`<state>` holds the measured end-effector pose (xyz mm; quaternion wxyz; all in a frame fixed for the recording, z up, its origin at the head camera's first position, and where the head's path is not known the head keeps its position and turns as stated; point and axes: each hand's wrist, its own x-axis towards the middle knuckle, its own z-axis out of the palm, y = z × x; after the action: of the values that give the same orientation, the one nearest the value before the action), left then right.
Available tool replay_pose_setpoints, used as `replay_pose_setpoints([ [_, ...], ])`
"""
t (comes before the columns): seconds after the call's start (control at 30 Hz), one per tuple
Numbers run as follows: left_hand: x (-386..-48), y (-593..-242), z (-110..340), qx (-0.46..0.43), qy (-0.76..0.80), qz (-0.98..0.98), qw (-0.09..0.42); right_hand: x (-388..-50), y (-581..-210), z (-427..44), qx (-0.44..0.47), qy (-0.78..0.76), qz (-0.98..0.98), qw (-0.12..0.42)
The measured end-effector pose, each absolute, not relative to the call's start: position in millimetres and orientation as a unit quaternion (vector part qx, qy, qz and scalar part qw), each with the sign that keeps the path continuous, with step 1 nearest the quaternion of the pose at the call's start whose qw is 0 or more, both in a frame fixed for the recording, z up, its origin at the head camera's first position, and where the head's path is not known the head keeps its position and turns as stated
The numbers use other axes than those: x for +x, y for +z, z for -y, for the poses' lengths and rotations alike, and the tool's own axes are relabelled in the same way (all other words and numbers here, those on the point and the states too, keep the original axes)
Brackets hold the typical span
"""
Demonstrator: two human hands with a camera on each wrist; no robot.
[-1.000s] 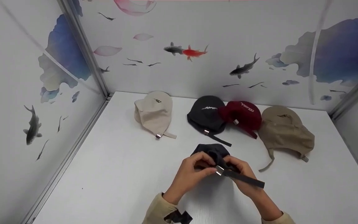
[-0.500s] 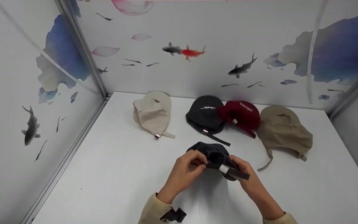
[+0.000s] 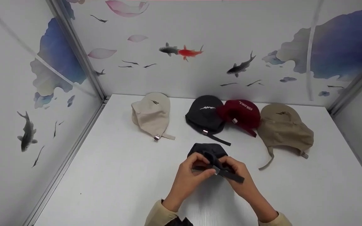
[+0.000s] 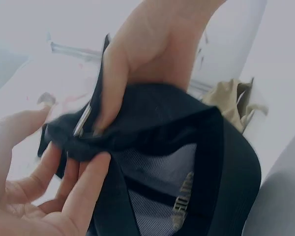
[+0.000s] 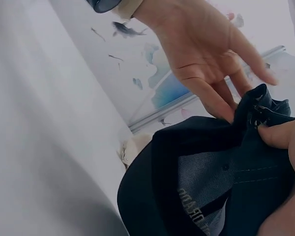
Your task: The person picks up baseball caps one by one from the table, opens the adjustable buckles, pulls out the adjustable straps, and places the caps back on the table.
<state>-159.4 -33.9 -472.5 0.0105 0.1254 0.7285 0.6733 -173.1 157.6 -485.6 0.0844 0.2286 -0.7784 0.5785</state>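
Observation:
Both hands hold a dark navy baseball cap (image 3: 207, 148) above the table, its back strap turned toward me. My left hand (image 3: 185, 179) grips the cap's back edge, thumb at the metal buckle (image 3: 216, 169). My right hand (image 3: 239, 175) pinches the strap area on the other side, and the strap's loose end (image 3: 236, 178) sticks out past its fingers. In the left wrist view the left fingers (image 4: 83, 191) lie under the back band while the right thumb presses beside the buckle. The right wrist view shows mesh lining (image 5: 201, 177) inside the cap.
Along the back of the white table (image 3: 112, 169) lie a cream cap (image 3: 152, 113), a dark grey cap (image 3: 204, 116), a red cap (image 3: 242, 116) and a tan cap (image 3: 286, 131). Grey and red caps touch. Printed white panels (image 3: 130, 78) wall the table in.
The left thumb has come from the strap onto the buckle again. The cap has turned so its back opening shows less. The strap's loose end sticks out less than a second ago.

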Motion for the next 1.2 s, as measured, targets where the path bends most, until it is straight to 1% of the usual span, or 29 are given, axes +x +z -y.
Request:
replay_pose_setpoints([
  [0.1,-159.1,-474.0,31.2,0.125,0.670,-0.732,-0.006,-173.5,-486.5,-156.9,0.238,0.569,0.781,0.097],
  [0.2,-158.8,-474.3,32.2,0.126,0.674,-0.728,-0.013,-174.2,-488.0,-160.2,0.260,0.579,0.768,0.088],
  [0.3,-159.3,-474.2,35.0,0.127,0.674,-0.728,-0.018,-174.4,-489.1,-165.4,0.283,0.617,0.733,0.046],
  [0.43,-161.5,-474.6,41.3,0.125,0.667,-0.734,-0.040,-174.8,-489.1,-171.2,0.298,0.661,0.689,-0.020],
  [0.53,-163.5,-475.2,45.4,0.122,0.662,-0.737,-0.053,-174.6,-488.5,-173.8,0.293,0.679,0.671,-0.052],
  [0.6,-164.2,-475.2,46.9,0.119,0.663,-0.737,-0.053,-174.1,-488.2,-174.5,0.287,0.691,0.660,-0.065],
  [0.7,-164.3,-475.1,47.2,0.121,0.670,-0.732,-0.037,-173.8,-487.7,-173.0,0.288,0.689,0.663,-0.052],
  [0.87,-162.7,-473.3,44.4,0.128,0.695,-0.707,0.003,-175.1,-487.0,-166.1,0.288,0.655,0.698,0.016],
  [0.97,-160.9,-472.3,40.5,0.128,0.709,-0.694,0.017,-174.2,-486.1,-163.3,0.263,0.641,0.720,0.037],
  [1.1,-158.9,-472.3,34.7,0.126,0.708,-0.695,0.017,-172.7,-484.7,-160.6,0.223,0.625,0.746,0.057],
  [1.2,-158.7,-473.9,32.1,0.122,0.694,-0.709,0.000,-171.9,-484.6,-159.8,0.212,0.619,0.754,0.061],
])
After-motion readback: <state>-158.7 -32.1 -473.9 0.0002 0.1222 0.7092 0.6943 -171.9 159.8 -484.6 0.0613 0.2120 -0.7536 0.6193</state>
